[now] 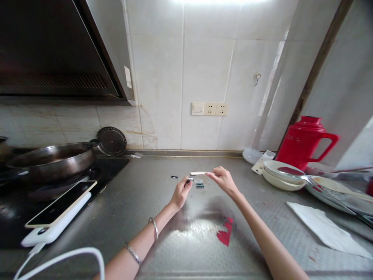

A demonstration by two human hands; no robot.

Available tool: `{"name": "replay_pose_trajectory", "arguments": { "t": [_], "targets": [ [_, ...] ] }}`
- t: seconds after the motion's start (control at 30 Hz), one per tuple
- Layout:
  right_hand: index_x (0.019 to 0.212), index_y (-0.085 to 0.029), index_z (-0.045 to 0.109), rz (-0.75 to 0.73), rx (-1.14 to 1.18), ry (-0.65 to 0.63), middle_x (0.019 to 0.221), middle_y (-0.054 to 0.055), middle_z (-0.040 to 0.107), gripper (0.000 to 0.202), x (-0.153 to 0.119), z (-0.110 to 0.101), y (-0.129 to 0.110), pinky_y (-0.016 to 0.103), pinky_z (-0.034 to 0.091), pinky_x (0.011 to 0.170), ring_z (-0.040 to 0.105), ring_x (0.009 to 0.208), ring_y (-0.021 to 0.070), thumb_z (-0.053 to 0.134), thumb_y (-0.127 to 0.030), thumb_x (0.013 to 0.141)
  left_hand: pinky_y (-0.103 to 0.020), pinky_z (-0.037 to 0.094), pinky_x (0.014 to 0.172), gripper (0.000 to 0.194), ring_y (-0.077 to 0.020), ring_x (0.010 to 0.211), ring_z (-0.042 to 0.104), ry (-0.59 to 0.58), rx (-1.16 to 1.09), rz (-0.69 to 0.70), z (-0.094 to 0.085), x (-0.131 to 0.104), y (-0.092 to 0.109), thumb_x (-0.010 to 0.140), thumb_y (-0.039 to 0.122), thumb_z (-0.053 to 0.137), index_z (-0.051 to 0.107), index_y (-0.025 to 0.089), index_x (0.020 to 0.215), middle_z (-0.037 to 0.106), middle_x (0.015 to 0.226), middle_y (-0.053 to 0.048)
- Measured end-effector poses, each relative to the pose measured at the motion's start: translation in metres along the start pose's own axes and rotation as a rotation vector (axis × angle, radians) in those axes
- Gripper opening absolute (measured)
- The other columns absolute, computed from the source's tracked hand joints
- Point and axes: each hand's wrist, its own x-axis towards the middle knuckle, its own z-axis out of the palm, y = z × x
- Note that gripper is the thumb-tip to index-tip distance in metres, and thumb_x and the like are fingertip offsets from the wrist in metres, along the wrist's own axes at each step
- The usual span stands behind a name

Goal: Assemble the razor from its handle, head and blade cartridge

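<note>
My left hand is closed in a pinch on a small dark and silver piece above the metal counter. To its right, my right hand pinches the right end of a thin white stick, whose left end points toward the piece. Just under the stick, a small clear pack with dark green parts lies on the counter between my hands. A small black piece lies left of my left hand. What exactly the left fingers hold is too small to name.
A pan and a phone on a white power bank with a cable are at left. Stacked bowls, a red flask and a white napkin are at right. A red scrap lies between my forearms.
</note>
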Motion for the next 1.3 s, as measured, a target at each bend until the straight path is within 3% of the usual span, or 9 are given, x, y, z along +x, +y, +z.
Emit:
{"name": "replay_pose_trajectory", "arguments": {
  "t": [0.3,0.5,0.67,0.9,1.1,1.3],
  "targets": [
    [0.05,-0.019,0.041,0.015,-0.007,-0.031,0.054,-0.001,0.044,0.052,0.0,-0.001,0.005,0.023,0.03,0.059,0.041,0.062,0.0128,0.041,-0.06,0.081,-0.023,0.03,0.057,0.034,-0.0113,0.059,0.036,-0.007,0.019,0.018,0.001,-0.001,0.003,0.084,0.05,0.042,0.044,0.019,0.072,0.04,0.062,0.003],
    [0.054,-0.018,0.046,-0.036,0.041,-0.065,0.057,-0.001,0.046,0.05,0.001,-0.001,-0.004,0.022,0.031,0.062,0.043,0.065,0.0128,0.04,-0.058,0.083,-0.023,0.028,0.055,0.036,-0.0111,0.057,0.034,0.016,0.04,-0.002,0.001,-0.001,0.0,0.084,0.052,0.041,0.043,0.019,0.071,0.037,0.06,0.004],
    [0.051,-0.018,0.043,0.015,-0.011,-0.02,0.053,-0.002,0.043,0.052,0.001,-0.001,-0.001,0.023,0.028,0.058,0.04,0.061,0.0125,0.04,-0.059,0.083,-0.023,0.028,0.056,0.035,-0.0111,0.058,0.035,0.002,0.031,0.001,0.001,-0.001,0.001,0.084,0.052,0.042,0.044,0.019,0.072,0.038,0.061,0.004],
    [0.052,-0.018,0.046,-0.045,0.013,-0.029,0.056,-0.001,0.047,0.051,0.0,-0.002,-0.009,0.023,0.029,0.062,0.042,0.064,0.013,0.042,-0.058,0.083,-0.023,0.027,0.055,0.036,-0.0106,0.057,0.033,0.037,0.047,0.011,0.0,0.0,-0.002,0.084,0.052,0.042,0.044,0.018,0.071,0.036,0.06,0.004],
    [0.053,-0.018,0.05,-0.062,-0.029,0.048,0.056,0.0,0.047,0.051,0.0,-0.004,-0.006,0.025,0.028,0.062,0.042,0.064,0.0139,0.043,-0.059,0.082,-0.023,0.027,0.056,0.035,-0.0101,0.058,0.033,0.009,0.073,0.036,0.001,-0.002,0.001,0.085,0.051,0.041,0.045,0.018,0.074,0.035,0.061,0.004],
    [0.053,-0.018,0.05,-0.079,-0.008,0.046,0.056,0.0,0.047,0.05,-0.001,-0.002,-0.004,0.026,0.028,0.062,0.042,0.063,0.0141,0.043,-0.058,0.083,-0.023,0.027,0.057,0.035,-0.0102,0.058,0.034,0.019,0.074,0.055,0.002,-0.003,0.002,0.086,0.05,0.041,0.046,0.017,0.075,0.037,0.061,0.004]
  ]
}}
